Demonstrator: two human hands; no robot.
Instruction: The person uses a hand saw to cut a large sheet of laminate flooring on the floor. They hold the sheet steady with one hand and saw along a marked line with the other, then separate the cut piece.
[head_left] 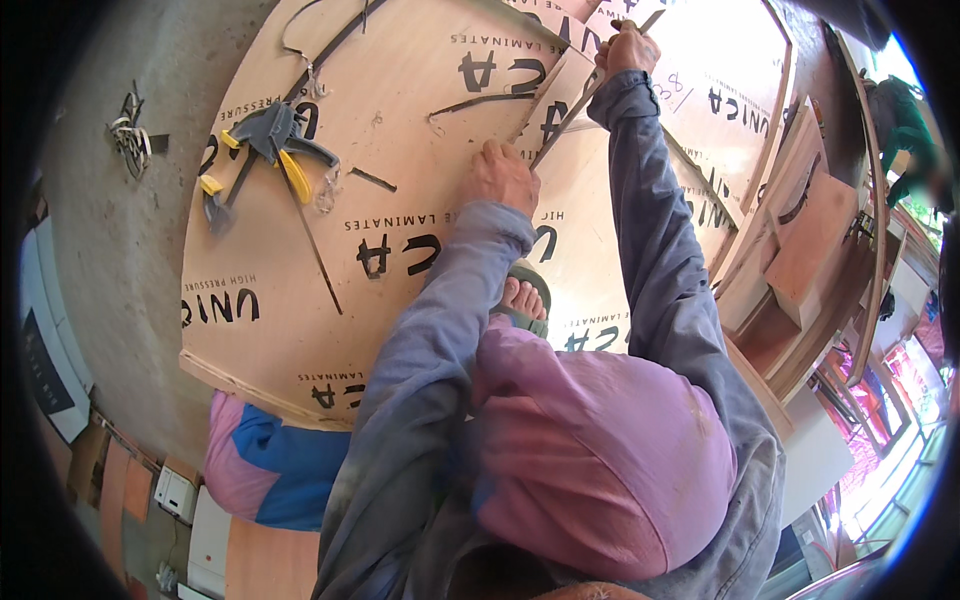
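A large pale sheet point(280, 290) with curved edge and black printed lettering lies below me. A long thin dark strip point(575, 110) runs diagonally across its upper part, beside a narrow pale strip point(537, 108). My right hand point(628, 50) is closed on the dark strip near its upper end. My left hand point(500, 175) has curled fingers at the lower end of the strips; which one it grips is unclear. A grey-and-yellow clamp point(268, 138) rests at the sheet's left, with loose dark offcuts around it. My sandalled foot point(520, 298) shows on the sheet.
Wooden panels and boxes point(810, 230) crowd the right side. A person in green point(895, 135) is at the far upper right. A bundle of cord point(132, 135) lies on the concrete floor point(120, 250) at left. Boards and a white case point(175, 493) sit at lower left.
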